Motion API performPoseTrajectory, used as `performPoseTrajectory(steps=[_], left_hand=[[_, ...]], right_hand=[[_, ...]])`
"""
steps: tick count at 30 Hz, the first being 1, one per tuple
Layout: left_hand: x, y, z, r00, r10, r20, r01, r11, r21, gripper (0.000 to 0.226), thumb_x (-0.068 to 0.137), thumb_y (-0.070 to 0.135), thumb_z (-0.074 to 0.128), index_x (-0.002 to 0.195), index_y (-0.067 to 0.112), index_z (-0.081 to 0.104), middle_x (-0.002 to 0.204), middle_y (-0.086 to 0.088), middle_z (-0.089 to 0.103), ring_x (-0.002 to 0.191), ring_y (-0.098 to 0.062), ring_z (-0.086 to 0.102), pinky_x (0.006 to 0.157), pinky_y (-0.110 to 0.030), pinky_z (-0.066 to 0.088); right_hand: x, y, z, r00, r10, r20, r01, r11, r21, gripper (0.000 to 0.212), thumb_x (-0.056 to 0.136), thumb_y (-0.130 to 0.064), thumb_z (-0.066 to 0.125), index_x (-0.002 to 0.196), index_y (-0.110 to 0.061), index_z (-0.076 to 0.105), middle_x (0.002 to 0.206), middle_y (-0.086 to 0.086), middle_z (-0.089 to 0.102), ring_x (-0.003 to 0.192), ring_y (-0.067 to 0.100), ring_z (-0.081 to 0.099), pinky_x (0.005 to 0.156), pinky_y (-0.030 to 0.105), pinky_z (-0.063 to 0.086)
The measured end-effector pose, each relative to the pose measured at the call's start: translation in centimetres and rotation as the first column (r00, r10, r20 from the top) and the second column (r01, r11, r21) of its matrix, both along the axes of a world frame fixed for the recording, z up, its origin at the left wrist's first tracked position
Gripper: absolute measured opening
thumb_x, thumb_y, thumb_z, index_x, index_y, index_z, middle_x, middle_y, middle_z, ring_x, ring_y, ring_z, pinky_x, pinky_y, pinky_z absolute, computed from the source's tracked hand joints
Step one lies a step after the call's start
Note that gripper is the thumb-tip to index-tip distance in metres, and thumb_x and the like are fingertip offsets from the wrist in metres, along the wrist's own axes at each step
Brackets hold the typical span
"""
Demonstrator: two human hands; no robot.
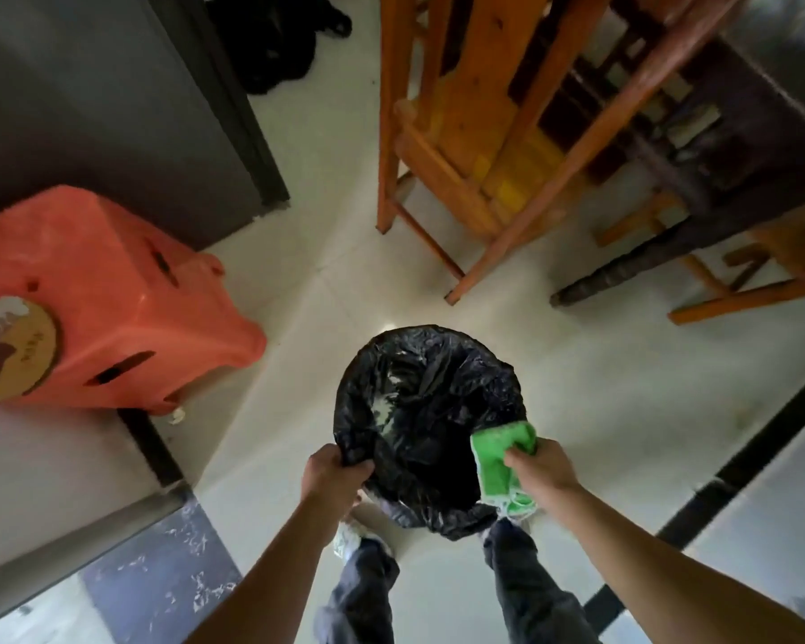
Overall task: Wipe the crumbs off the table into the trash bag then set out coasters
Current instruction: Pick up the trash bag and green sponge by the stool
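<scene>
A black trash bag (426, 411) hangs open above the pale floor in front of my legs. My left hand (333, 474) grips its near left rim. My right hand (540, 471) grips a green cloth (496, 462) at the bag's right rim; whether it also pinches the rim I cannot tell. Pale bits show on the bag's inner wall. A round wooden coaster (17, 348) with a brown and white picture lies on an orange plastic stool (126, 290) at the left.
Wooden chairs (475, 146) stand stacked at the upper right beside a dark table leg (633, 262). A grey cabinet (112, 99) fills the upper left. A marble-patterned edge (149, 574) sits at the lower left, and a dark floor stripe (740, 457) runs at the right.
</scene>
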State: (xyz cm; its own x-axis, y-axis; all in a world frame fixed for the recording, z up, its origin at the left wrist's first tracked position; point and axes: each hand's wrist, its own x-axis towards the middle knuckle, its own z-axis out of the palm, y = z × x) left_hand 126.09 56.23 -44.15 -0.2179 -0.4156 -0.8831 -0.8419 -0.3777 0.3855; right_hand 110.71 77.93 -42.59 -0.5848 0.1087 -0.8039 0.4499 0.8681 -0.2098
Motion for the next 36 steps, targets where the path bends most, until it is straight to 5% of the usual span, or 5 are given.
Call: performPoseTrajectory(steps=[5,14,22,28,36], left_hand=[[-8.2,6.0,-1.3,0.992,-0.126,0.005,0.126,0.992,-0.01,0.017,0.082,0.007,0.073,0.083,0.006,0.056,0.083,-0.018,0.067,0.069,-0.029,0.061,0.057,-0.035,0.051],[-23.5,16.0,-6.1,0.999,-0.051,0.016,0.049,0.996,0.074,0.029,0.087,0.002,0.068,0.077,0.011,0.043,0.072,-0.015,0.06,0.059,-0.026,0.054,0.052,-0.032,0.045],[-31.8,17.3,-15.7,0.981,-0.192,0.034,0.193,0.981,-0.013,0.027,0.089,0.006,0.067,0.08,0.016,0.044,0.079,-0.019,0.063,0.058,-0.031,0.062,0.064,-0.042,0.058],[-35.3,16.0,-24.5,0.986,-0.161,0.047,0.163,0.986,-0.039,0.03,0.095,0.001,0.054,0.083,0.023,0.038,0.092,-0.022,0.06,0.043,-0.029,0.065,0.042,-0.036,0.057],[-36.7,15.5,-28.1,0.972,-0.216,0.092,0.217,0.976,-0.009,0.038,0.086,-0.013,0.049,0.111,0.014,0.041,0.09,-0.026,0.063,0.053,-0.03,0.064,0.067,-0.044,0.059]], right_hand=[[-6.3,7.5,-1.9,0.996,-0.093,0.015,0.094,0.995,-0.016,0.013,0.084,-0.024,0.065,0.083,-0.011,0.065,0.077,0.011,0.066,0.068,0.027,0.063,0.056,0.027,0.044],[-20.5,17.2,-7.1,0.995,-0.099,-0.022,0.1,0.995,0.026,0.027,0.086,-0.027,0.064,0.099,-0.004,0.067,0.083,0.012,0.06,0.084,0.034,0.064,0.064,0.029,0.041],[-27.1,18.7,-16.8,0.978,-0.198,-0.064,0.199,0.98,-0.001,0.025,0.086,-0.021,0.065,0.103,-0.003,0.067,0.088,0.014,0.063,0.084,0.032,0.063,0.066,0.03,0.043],[-28.7,17.8,-25.3,0.98,-0.193,-0.038,0.191,0.98,-0.046,0.008,0.084,-0.012,0.065,0.091,-0.01,0.062,0.083,0.013,0.061,0.074,0.028,0.058,0.063,0.03,0.043],[-30.0,17.2,-29.3,0.981,-0.194,-0.03,0.192,0.98,-0.046,0.01,0.082,-0.011,0.066,0.092,-0.009,0.065,0.087,0.014,0.066,0.085,0.033,0.065,0.075,0.039,0.052]])
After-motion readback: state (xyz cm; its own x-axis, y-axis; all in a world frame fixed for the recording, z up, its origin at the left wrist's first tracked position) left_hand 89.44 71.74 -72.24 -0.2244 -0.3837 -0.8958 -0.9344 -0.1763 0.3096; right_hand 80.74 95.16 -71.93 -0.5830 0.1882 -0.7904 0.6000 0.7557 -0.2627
